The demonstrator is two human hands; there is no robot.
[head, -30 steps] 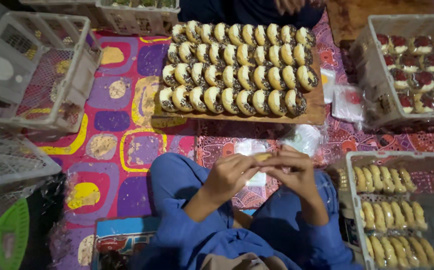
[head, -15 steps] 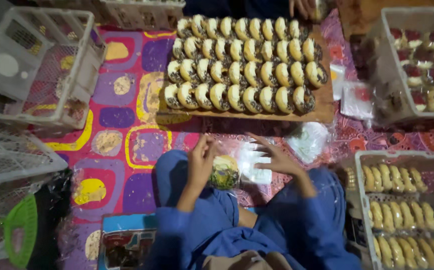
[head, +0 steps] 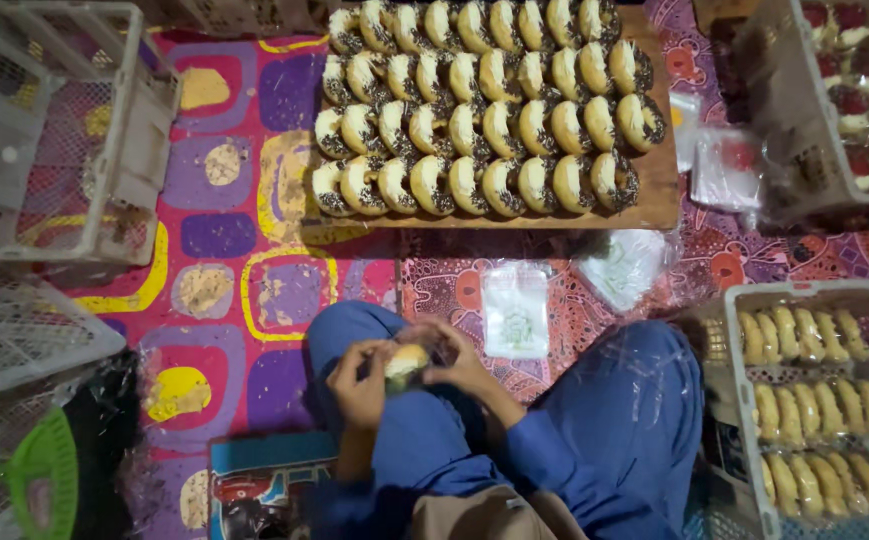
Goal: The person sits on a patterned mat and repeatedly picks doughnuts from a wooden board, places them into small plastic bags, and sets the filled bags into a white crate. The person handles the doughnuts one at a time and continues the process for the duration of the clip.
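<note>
Both my hands meet over my lap, closed around one doughnut (head: 406, 362) in a clear plastic bag. My left hand (head: 359, 388) grips it from the left, my right hand (head: 454, 362) from the right. I sit cross-legged in blue trousers (head: 614, 410). Ahead lies a wooden board (head: 654, 190) carrying several rows of doughnuts (head: 484, 110) topped with white icing and dark sprinkles. Small clear plastic bags (head: 516, 310) lie on the cloth between the board and my knees.
A white crate (head: 734, 400) of long yellowish pastries stands at my right. A crate (head: 834, 100) of red-topped pastries sits far right. Empty white crates (head: 64, 130) stand on the left over a colourful mat (head: 234, 280). A green plastic fan (head: 39, 480) lies lower left.
My hands have drawn together from apart and closed on the bagged doughnut, shifting left over my lap. The view has tilted so the board sits higher.
</note>
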